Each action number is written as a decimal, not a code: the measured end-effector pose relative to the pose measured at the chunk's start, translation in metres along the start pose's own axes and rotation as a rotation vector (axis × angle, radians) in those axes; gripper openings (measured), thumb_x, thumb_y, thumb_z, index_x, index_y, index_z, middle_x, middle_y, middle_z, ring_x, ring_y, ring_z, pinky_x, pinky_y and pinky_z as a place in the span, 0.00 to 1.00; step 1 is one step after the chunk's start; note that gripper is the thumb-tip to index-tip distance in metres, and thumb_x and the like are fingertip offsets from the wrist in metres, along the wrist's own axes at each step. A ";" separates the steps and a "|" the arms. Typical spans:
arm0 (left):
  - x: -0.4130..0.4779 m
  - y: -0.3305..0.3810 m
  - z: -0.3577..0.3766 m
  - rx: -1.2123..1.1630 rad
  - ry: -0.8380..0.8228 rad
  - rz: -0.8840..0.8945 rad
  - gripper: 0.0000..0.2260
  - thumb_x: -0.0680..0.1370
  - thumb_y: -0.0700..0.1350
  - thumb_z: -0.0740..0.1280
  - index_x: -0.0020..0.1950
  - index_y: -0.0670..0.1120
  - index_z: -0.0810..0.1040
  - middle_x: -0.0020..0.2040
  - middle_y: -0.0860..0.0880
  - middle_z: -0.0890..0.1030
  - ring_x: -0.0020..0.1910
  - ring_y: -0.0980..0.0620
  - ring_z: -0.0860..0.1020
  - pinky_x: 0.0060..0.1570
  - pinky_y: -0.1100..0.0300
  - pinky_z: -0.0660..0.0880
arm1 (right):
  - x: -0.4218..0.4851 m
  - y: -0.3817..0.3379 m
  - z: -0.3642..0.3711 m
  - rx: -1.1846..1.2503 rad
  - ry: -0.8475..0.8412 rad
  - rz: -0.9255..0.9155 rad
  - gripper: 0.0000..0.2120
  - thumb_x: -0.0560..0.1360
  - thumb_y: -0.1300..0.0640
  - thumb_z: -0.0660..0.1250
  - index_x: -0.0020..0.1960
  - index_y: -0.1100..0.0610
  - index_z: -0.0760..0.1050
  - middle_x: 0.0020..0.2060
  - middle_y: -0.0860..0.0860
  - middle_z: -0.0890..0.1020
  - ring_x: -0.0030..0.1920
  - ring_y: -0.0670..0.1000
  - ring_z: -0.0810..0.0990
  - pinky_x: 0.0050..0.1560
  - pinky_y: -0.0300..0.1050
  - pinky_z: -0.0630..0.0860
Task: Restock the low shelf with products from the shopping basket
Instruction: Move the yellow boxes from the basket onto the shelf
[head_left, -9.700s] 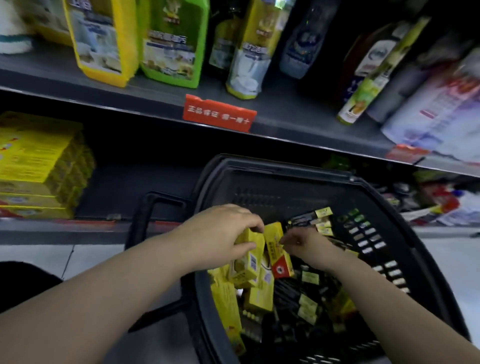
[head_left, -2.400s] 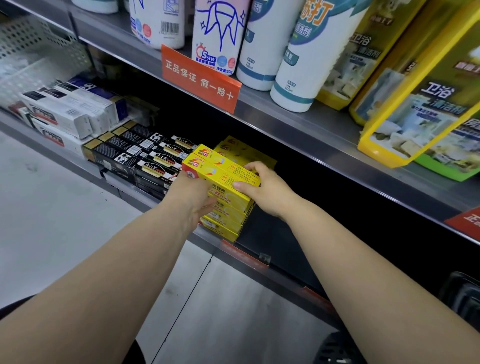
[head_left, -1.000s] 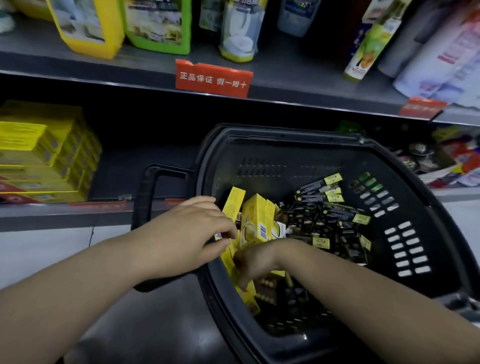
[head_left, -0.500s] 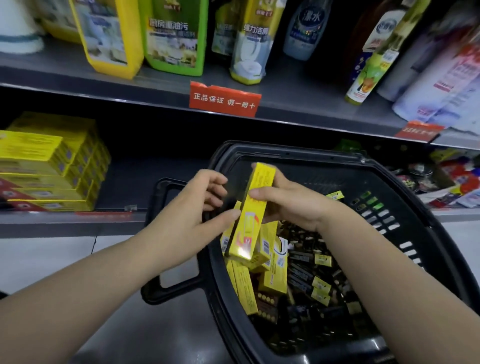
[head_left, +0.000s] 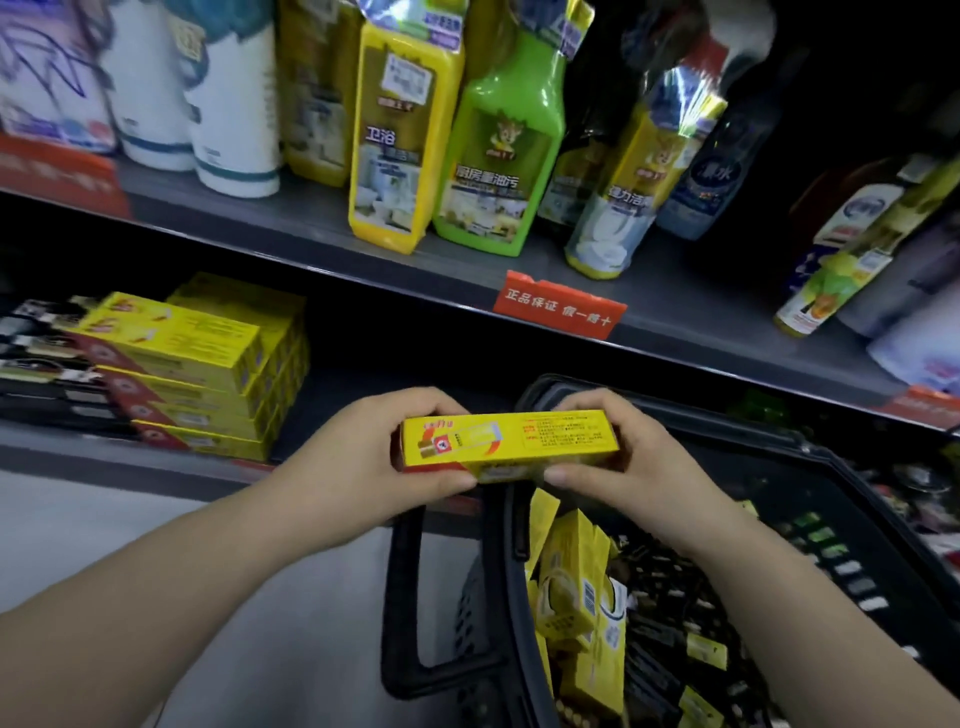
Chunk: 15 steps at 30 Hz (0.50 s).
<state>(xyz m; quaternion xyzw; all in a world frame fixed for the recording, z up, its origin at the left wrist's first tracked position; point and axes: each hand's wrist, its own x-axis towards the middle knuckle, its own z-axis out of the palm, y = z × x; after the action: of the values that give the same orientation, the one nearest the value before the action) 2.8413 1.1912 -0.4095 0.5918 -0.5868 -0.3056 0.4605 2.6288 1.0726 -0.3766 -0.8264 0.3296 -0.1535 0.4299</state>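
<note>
Yellow box (head_left: 509, 439) levelled: left hand (head_left: 358, 467), right hand (head_left: 636, 470) grip.

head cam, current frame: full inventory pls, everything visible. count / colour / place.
held box: one, yellow, lying level above the basket's near corner
stacked boxes: several, yellow, low shelf, left
dark boxes: several, black, low shelf, left of the stack
basket: one, black, in front of the low shelf, right
loose boxes: several, yellow, in the basket, left side
small boxes: many, black, in the basket
bottles: many, white, yellow, green, dark, upper shelf
tag: one, red, upper shelf edge
left hand: grips held box's left end
right hand: grips its right end
</note>
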 end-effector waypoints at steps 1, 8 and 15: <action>-0.001 -0.003 -0.006 0.006 -0.010 0.002 0.13 0.67 0.47 0.76 0.47 0.57 0.78 0.41 0.57 0.81 0.37 0.61 0.78 0.35 0.73 0.71 | 0.004 -0.004 0.003 -0.038 -0.005 -0.029 0.17 0.62 0.46 0.75 0.49 0.40 0.74 0.41 0.39 0.79 0.40 0.39 0.78 0.42 0.31 0.73; -0.011 -0.036 -0.058 0.014 -0.006 -0.124 0.18 0.68 0.48 0.76 0.54 0.58 0.74 0.45 0.59 0.81 0.43 0.60 0.80 0.41 0.67 0.77 | 0.059 -0.036 0.042 -0.381 -0.051 -0.187 0.18 0.69 0.47 0.72 0.55 0.35 0.69 0.51 0.35 0.75 0.54 0.38 0.72 0.51 0.30 0.68; -0.012 -0.078 -0.112 0.350 0.267 -0.349 0.34 0.73 0.48 0.71 0.74 0.47 0.59 0.69 0.50 0.68 0.68 0.51 0.67 0.64 0.59 0.65 | 0.133 -0.029 0.106 -0.477 -0.020 0.002 0.11 0.76 0.47 0.63 0.55 0.48 0.65 0.46 0.47 0.77 0.40 0.45 0.74 0.37 0.40 0.65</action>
<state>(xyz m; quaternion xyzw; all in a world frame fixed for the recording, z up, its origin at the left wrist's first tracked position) 2.9735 1.2146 -0.4386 0.7894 -0.4541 -0.1934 0.3649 2.7951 1.0593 -0.4186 -0.9058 0.3530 -0.0628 0.2258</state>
